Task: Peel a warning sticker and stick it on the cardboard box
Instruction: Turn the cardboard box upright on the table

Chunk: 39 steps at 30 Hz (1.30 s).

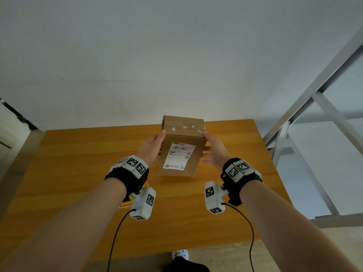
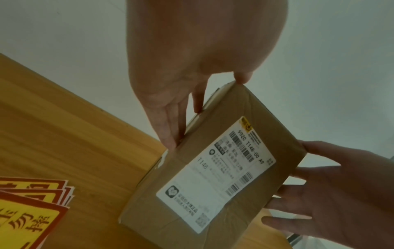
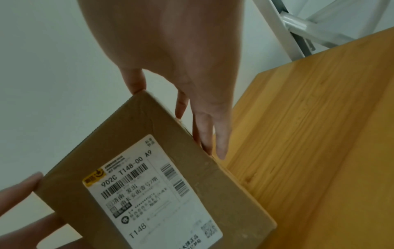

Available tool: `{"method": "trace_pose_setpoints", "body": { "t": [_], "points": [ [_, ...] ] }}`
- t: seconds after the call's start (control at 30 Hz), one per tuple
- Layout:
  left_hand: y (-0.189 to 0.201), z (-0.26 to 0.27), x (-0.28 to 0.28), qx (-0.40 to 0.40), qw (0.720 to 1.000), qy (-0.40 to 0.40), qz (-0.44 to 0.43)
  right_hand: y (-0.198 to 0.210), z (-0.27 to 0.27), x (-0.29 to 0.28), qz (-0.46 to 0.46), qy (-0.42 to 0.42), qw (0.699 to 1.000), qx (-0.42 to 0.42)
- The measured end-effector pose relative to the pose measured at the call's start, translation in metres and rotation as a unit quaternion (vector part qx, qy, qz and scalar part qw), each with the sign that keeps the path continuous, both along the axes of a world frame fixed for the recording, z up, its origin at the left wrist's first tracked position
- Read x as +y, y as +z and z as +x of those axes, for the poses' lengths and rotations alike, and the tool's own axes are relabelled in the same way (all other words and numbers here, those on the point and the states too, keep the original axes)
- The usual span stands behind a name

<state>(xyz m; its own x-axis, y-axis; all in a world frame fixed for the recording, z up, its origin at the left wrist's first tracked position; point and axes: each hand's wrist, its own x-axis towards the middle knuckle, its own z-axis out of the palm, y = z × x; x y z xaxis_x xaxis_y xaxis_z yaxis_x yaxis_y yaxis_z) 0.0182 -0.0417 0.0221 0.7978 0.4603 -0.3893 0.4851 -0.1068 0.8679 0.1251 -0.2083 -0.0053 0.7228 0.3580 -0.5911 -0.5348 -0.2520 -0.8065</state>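
Note:
A brown cardboard box (image 1: pixel 183 134) with a white shipping label on its near face stands on end over the wooden table (image 1: pixel 78 173), at the back middle. My left hand (image 1: pixel 152 148) presses straight fingers against its left side, thumb at the top edge. My right hand (image 1: pixel 215 152) lies against the right side, fingers straight and spread. In the left wrist view the box (image 2: pixel 277 134) sits between my left hand (image 2: pixel 170 84) and right hand (image 2: pixel 341 185). A stack of red-and-yellow warning stickers (image 2: pixel 32 202) lies on the table, mostly hidden under my left wrist in the head view (image 1: pixel 125 204).
A pale wall rises directly behind the table. A grey metal frame (image 1: pixel 314 95) stands off the table's right edge. A white shoe (image 1: pixel 179 254) shows below the near edge. Cables hang from both wrist cameras.

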Motion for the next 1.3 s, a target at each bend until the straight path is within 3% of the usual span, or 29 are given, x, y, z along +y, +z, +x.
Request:
{"method": "trace_pose_setpoints", "body": {
  "t": [0.23,0.43,0.57,0.7,1.07,1.3],
  "points": [
    [-0.017,0.004,-0.002,0.017,0.998,0.01,-0.057,-0.003,-0.002,-0.005,0.021,0.02,1.0,-0.001],
    [-0.023,0.006,-0.007,0.027,0.999,0.0,-0.042,-0.002,0.003,-0.012,0.015,0.027,1.0,-0.007],
    [-0.02,0.006,-0.011,0.021,0.999,-0.025,0.013,0.001,0.006,-0.013,-0.03,0.053,0.997,-0.039],
    [-0.016,0.002,-0.009,0.024,0.995,-0.044,0.085,0.007,0.006,-0.015,-0.091,0.068,0.986,-0.122],
    [0.023,-0.025,0.009,0.053,0.951,-0.132,0.273,0.049,-0.015,-0.019,-0.171,0.094,0.935,-0.296],
    [0.039,-0.056,0.035,0.046,0.932,-0.169,0.318,0.072,-0.058,0.004,-0.208,0.167,0.892,-0.365]
  ]
}}
